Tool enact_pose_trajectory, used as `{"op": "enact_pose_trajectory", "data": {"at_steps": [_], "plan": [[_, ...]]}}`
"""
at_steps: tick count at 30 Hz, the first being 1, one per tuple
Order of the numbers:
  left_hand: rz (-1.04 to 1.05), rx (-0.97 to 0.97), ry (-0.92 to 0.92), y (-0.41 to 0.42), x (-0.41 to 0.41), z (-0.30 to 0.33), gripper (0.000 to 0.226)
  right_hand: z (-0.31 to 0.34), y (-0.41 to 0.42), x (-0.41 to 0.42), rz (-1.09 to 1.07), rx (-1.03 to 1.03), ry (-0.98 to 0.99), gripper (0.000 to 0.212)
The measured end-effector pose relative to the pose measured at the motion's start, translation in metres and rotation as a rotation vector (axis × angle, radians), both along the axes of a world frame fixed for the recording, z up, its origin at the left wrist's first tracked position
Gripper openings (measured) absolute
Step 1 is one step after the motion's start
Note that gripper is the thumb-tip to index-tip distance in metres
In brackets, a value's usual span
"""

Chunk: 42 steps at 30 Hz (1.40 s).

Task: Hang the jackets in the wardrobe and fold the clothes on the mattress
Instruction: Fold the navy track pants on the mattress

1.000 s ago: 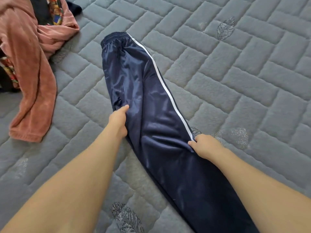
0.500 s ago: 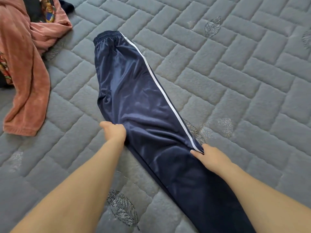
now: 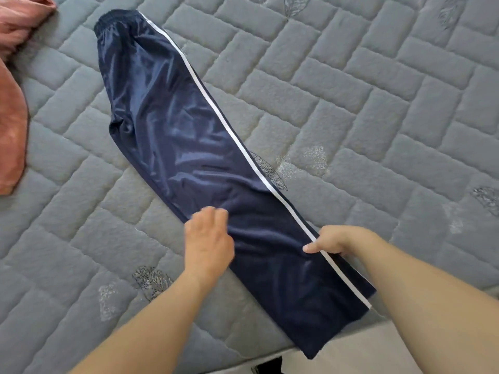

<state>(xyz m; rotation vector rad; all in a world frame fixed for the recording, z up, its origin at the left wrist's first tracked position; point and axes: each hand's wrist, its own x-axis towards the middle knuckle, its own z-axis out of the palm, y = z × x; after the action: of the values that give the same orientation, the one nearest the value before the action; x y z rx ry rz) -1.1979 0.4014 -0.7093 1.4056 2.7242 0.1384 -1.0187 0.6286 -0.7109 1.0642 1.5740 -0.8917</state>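
Note:
Navy track pants (image 3: 189, 147) with a white side stripe lie folded lengthwise on the grey quilted mattress (image 3: 351, 103), waistband at the far left, cuffs over the near edge. My left hand (image 3: 208, 238) rests flat at the pants' left edge near the knee, fingers blurred and fairly straight. My right hand (image 3: 332, 240) grips the striped right edge, with the thumb on top of the fabric.
A pink garment (image 3: 10, 114) lies at the far left edge of the mattress. The mattress's near edge (image 3: 243, 357) runs along the bottom, with pale floor and a dark object below it.
Both hands slid down the pants towards the cuffs, smoothing the fabric. The left hand let go of its grip and now lies flat. The view shifted and the cuffs came into sight.

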Motion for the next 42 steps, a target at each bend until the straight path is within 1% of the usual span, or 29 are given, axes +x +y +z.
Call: {"op": "enact_pose_trajectory", "data": {"at_steps": [2,3,4,6,9,10,11,12,15,16,17,19,21,23,24,25,27,29,30,32,34,35,36,37,38,39,40,41,42], "plan": [[-0.635,-0.088,-0.060,-0.013,0.021,-0.006,0.054,0.003,0.001,0.007,-0.118,-0.039,0.050,0.057],[-0.824,-0.200,-0.061,-0.017,0.027,-0.010,0.058,0.003,0.001,0.010,-0.174,-0.056,0.081,0.051],[-0.900,-0.288,-0.049,-0.020,0.032,-0.013,0.059,0.004,0.002,0.013,-0.217,-0.071,0.103,0.048],[-0.873,-0.358,-0.013,-0.017,0.038,-0.013,0.048,0.007,0.003,0.020,-0.244,-0.101,0.072,0.050],[-0.859,-0.302,-0.001,0.000,0.040,-0.009,0.024,0.014,0.000,0.035,-0.138,-0.197,-0.126,0.041],[-0.807,-0.291,-0.068,0.007,0.038,-0.008,0.023,0.018,0.000,0.038,-0.135,-0.235,-0.173,0.035],[-0.687,-0.267,-0.197,0.013,0.036,-0.007,0.022,0.022,0.001,0.039,-0.181,-0.275,-0.182,0.029],[-0.494,-0.235,-0.378,0.021,0.031,-0.004,0.021,0.026,0.002,0.036,-0.278,-0.321,-0.151,0.023],[0.289,-0.004,-1.087,0.040,0.004,0.010,0.026,0.044,0.016,0.009,-0.630,-0.409,0.078,0.009],[0.541,0.082,-1.264,0.041,-0.010,0.015,0.033,0.051,0.022,-0.006,-0.731,-0.402,0.166,0.006],[0.760,0.135,-1.390,0.039,-0.024,0.019,0.037,0.059,0.028,-0.023,-0.820,-0.376,0.261,0.012],[1.051,0.219,-1.472,0.025,-0.053,0.023,0.033,0.071,0.032,-0.062,-0.971,-0.351,0.423,0.018],[1.202,0.288,-1.488,0.015,-0.077,0.025,0.029,0.083,0.028,-0.102,-1.098,-0.441,0.522,0.014],[1.216,0.312,-1.501,0.009,-0.093,0.022,0.030,0.088,0.017,-0.135,-1.209,-0.541,0.573,0.032],[1.159,0.284,-1.430,0.007,-0.098,0.019,0.027,0.088,0.011,-0.149,-1.233,-0.575,0.595,0.045],[1.040,0.215,-1.299,0.005,-0.103,0.015,0.028,0.087,0.005,-0.162,-1.230,-0.592,0.615,0.052],[0.698,0.017,-0.930,-0.004,-0.108,0.002,0.050,0.076,-0.003,-0.181,-1.173,-0.589,0.612,0.052],[0.366,-0.047,-0.619,-0.006,-0.107,-0.003,0.080,0.064,-0.007,-0.197,-1.016,-0.506,0.555,0.039],[0.260,-0.056,-0.508,-0.003,-0.106,-0.003,0.088,0.058,-0.006,-0.205,-0.879,-0.427,0.521,0.030],[0.148,-0.104,-0.379,0.010,-0.106,-0.002,0.085,0.051,-0.001,-0.221,-0.615,-0.219,0.458,0.021],[0.098,-0.104,-0.355,0.020,-0.108,-0.003,0.059,0.045,0.011,-0.240,-0.495,-0.038,0.447,0.027],[0.133,-0.039,-0.420,0.023,-0.109,-0.004,0.039,0.044,0.018,-0.251,-0.452,0.035,0.453,0.032],[0.241,0.067,-0.570,0.026,-0.111,-0.004,0.021,0.044,0.025,-0.261,-0.379,0.104,0.457,0.035],[0.424,0.193,-0.821,0.030,-0.118,-0.002,0.013,0.044,0.032,-0.271,-0.277,0.175,0.451,0.038],[0.649,0.335,-1.128,0.035,-0.127,0.001,0.015,0.045,0.038,-0.281,-0.167,0.244,0.440,0.040],[0.872,0.445,-1.381,0.038,-0.139,0.003,0.017,0.046,0.042,-0.291,-0.055,0.308,0.420,0.043],[1.034,0.523,-1.524,0.037,-0.151,0.003,0.017,0.048,0.044,-0.300,0.049,0.368,0.404,0.045],[1.121,0.545,-1.561,0.035,-0.162,0.003,0.014,0.047,0.044,-0.309,0.118,0.416,0.403,0.046],[1.145,0.548,-1.512,0.032,-0.172,0.002,0.010,0.045,0.042,-0.318,0.135,0.435,0.424,0.045]]}}
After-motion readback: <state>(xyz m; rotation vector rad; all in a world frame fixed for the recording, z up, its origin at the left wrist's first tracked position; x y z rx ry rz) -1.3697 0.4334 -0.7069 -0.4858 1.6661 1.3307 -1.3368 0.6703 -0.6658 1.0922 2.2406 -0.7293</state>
